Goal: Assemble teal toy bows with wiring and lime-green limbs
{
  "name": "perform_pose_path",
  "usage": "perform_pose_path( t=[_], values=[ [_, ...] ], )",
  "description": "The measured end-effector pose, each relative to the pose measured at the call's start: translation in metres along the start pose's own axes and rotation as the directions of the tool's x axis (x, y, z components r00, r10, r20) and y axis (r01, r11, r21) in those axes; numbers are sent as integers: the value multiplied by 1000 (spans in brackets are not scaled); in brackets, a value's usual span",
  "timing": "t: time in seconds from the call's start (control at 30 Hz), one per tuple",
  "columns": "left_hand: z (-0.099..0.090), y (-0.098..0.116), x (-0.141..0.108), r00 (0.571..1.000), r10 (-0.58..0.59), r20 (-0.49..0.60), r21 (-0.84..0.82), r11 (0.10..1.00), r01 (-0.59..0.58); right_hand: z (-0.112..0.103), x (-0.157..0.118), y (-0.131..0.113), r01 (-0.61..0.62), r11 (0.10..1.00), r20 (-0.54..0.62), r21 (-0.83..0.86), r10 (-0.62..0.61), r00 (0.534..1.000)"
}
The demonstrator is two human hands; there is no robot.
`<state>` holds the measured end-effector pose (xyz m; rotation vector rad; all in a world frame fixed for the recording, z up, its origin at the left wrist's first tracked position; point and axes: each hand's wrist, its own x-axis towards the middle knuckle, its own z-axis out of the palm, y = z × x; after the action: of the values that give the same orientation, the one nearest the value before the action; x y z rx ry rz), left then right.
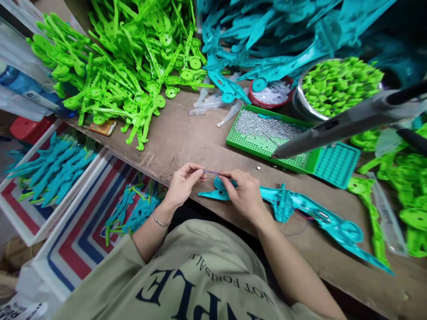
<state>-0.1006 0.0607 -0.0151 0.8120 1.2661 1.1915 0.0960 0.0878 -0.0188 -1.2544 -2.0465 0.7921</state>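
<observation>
Purple wire (212,172) spanned sideways between the left hand (183,184) and right hand (245,190), both hands' fingers pinched on it, while the turquoise part (283,205) on the counter (196,129) ran lengthwise rightward, passing beneath the nearer right hand.

Red basket (262,105) holds white pieces (275,94). Left of basket: green pile (133,82), then blue bottle (30,91). Right of basket: pot (304,106), green bits (340,86) inside. In front of basket: green tray (248,143). Far lower left of basket: striped bins (88,238).
</observation>
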Motion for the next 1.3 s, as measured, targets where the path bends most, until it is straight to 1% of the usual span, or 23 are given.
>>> perform_pose_path(
  t=[0.07, 0.13, 0.2, 0.23, 0.3, 0.37, 0.4, 0.43, 0.5, 0.57, 0.6, 0.67, 0.73, 0.77, 0.8, 0.9, 0.93, 0.97, 1.0, 1.07, 1.13, 1.23, 1.3],
  values=[
    [-1, 1, -1, 994, 106, 17, 78, 991, -107, 0, 1, 0, -37, 999, -14, 23, 38, 999],
    [-1, 3, -2, 964, 263, 44, 215, 940, -266, -4, 0, -3, -64, 997, -43, 49, 66, 997],
    [-1, 5, -2, 914, 398, 82, 373, 838, -399, -8, 0, -7, -69, 995, -76, 75, 74, 994],
    [-1, 5, -2, 889, 446, 99, 440, 782, -442, -9, 1, -9, -60, 995, -91, 84, 68, 994],
    [0, 6, -2, 856, 503, 122, 533, 694, -484, -11, 3, -12, -29, 995, -121, 94, 40, 992],
    [1, 6, -2, 845, 518, 134, 570, 657, -493, -11, 5, -14, -5, 993, -168, 118, 25, 985],
    [1, 6, -2, 851, 507, 136, 580, 656, -484, -11, 6, -14, -9, 989, -195, 145, 37, 980],
    [2, 5, -3, 864, 485, 135, 582, 667, -465, -10, 8, -14, -28, 982, -220, 184, 69, 973],
    [3, 3, -4, 900, 418, 121, 556, 723, -411, -6, 10, -14, -101, 951, -239, 293, 175, 955],
    [4, 1, -4, 940, 332, 74, 476, 817, -326, -2, 12, -13, -179, 900, -207, 399, 278, 938],
    [4, 1, -5, 958, 282, 45, 416, 867, -275, 0, 13, -13, -204, 874, -177, 441, 307, 935],
    [5, 0, -5, 982, 188, -7, 288, 941, -178, 5, 14, -12, -235, 838, -81, 492, 312, 946],
    [6, 0, -5, 990, 131, -42, 193, 974, -121, 8, 14, -13, -265, 832, 21, 487, 292, 956],
    [7, 0, -6, 991, 123, -56, 165, 980, -112, 9, 14, -14, -274, 845, 38, 459, 290, 956],
    [7, 0, -6, 990, 124, -71, 149, 982, -112, 9, 14, -16, -275, 866, 22, 418, 293, 956],
    [9, -2, -7, 979, 174, -105, 163, 974, -156, 6, 15, -24, -250, 930, -89, 271, 283, 955],
    [9, -2, -8, 972, 207, -109, 185, 965, -185, 5, 15, -28, -237, 942, -83, 236, 263, 961],
    [10, -3, -9, 963, 247, -110, 215, 952, -220, 3, 15, -31, -223, 950, -48, 220, 238, 970],
    [10, -4, -10, 951, 290, -109, 249, 934, -256, 2, 15, -33, -212, 951, 8, 227, 215, 976],
    [10, -4, -13, 925, 367, -97, 318, 892, -321, 0, 15, -36, -214, 930, 119, 298, 186, 975],
    [11, -5, -16, 903, 424, -72, 373, 851, -370, 1, 13, -35, -249, 890, 174, 381, 196, 965],
    [11, -7, -18, 871, 490, -25, 439, 789, -431, 2, 11, -30, -293, 856, 162, 426, 246, 956],
    [12, -8, -19, 834, 552, 6, 477, 731, -488, 2, 10, -27, -291, 845, 147, 449, 251, 957]
  ],
)
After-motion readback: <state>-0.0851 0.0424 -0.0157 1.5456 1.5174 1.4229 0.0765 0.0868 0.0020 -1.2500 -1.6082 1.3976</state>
